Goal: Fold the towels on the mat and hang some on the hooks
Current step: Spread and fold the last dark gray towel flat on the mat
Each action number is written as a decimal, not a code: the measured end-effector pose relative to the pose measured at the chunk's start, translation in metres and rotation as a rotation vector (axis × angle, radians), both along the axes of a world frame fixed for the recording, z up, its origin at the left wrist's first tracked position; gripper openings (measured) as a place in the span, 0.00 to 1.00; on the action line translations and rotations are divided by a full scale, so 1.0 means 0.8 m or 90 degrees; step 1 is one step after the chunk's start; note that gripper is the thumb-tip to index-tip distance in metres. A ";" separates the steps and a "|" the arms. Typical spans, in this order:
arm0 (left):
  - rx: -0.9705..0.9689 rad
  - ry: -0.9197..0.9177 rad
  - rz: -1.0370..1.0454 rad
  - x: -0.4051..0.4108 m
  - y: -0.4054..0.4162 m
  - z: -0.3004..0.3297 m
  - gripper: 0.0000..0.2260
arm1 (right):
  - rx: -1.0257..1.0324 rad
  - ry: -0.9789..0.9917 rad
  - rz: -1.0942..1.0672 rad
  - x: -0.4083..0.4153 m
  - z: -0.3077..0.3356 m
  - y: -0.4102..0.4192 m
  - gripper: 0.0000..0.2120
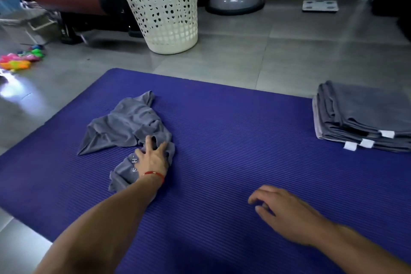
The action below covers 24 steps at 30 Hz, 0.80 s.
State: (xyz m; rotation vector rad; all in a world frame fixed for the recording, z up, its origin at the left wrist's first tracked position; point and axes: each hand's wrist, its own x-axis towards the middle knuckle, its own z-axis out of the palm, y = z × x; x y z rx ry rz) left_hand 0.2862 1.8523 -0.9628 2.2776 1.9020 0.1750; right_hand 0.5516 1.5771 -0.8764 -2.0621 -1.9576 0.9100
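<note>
Left hand [153, 158] presses spread fingers on the crumpled towel [126, 124] (unfolded); right hand [282, 211] hovers relaxed, empty; spreading it flat likely comes next.

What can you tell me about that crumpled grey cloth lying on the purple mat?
The crumpled towel is grey, of thin soft-looking fabric, unfolded and bunched into wrinkles, with one corner spread flat toward the left. Pale lettering shows on the part nearest the person, too small to read. It lies on the left half of the purple mat, apart from the folded stack on the right. The left hand rests on its near end, fingers spread into the folds.
</note>
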 end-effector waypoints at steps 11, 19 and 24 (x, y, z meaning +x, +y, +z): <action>-0.027 -0.398 -0.347 0.115 -0.142 0.075 0.10 | 0.086 0.267 -0.298 -0.002 -0.004 0.034 0.14; -0.151 -0.484 -0.460 0.145 -0.237 0.094 0.18 | -0.014 0.392 -0.442 0.085 -0.028 -0.007 0.11; -0.090 -0.010 -0.254 0.073 -0.130 0.001 0.29 | -0.042 -0.052 -0.324 0.088 -0.053 -0.056 0.15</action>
